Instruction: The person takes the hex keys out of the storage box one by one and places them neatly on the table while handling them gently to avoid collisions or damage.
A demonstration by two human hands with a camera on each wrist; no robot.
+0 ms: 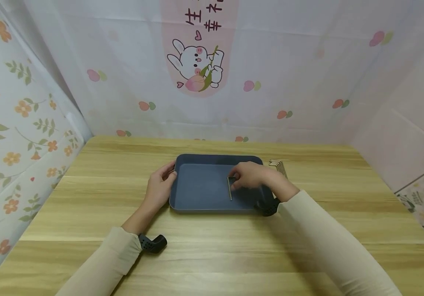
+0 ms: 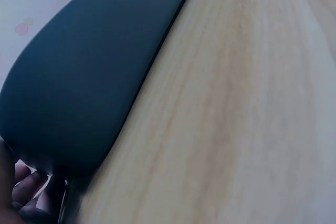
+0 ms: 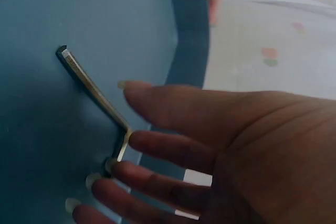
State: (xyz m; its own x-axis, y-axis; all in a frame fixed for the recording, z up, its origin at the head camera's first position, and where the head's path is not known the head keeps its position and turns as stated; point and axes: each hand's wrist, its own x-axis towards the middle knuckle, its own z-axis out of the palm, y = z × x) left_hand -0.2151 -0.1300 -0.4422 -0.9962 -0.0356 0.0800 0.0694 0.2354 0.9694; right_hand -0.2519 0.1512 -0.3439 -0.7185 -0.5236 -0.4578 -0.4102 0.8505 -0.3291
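A dark blue-grey tray (image 1: 204,210) lies on the table. At its left wall my left hand (image 1: 159,185) grips the tray, thumb by the rim; its curled fingers (image 2: 27,188) show at the tray's edge in the left wrist view. One L-shaped hex key (image 1: 229,190) lies inside, right of the middle. My right hand (image 1: 250,174) is over the tray with its fingertips at the hex key's short arm. In the right wrist view the thumb is apart from the fingers, and the hex key (image 3: 94,90) is against the tray floor.
Several more L-shaped hex keys (image 1: 279,165) lie side by side on the wooden table (image 1: 212,255), just beyond the tray's right end and partly hidden by the right forearm. A printed curtain (image 1: 289,74) hangs behind the table, and a floral cloth (image 1: 19,135) hangs at the left.
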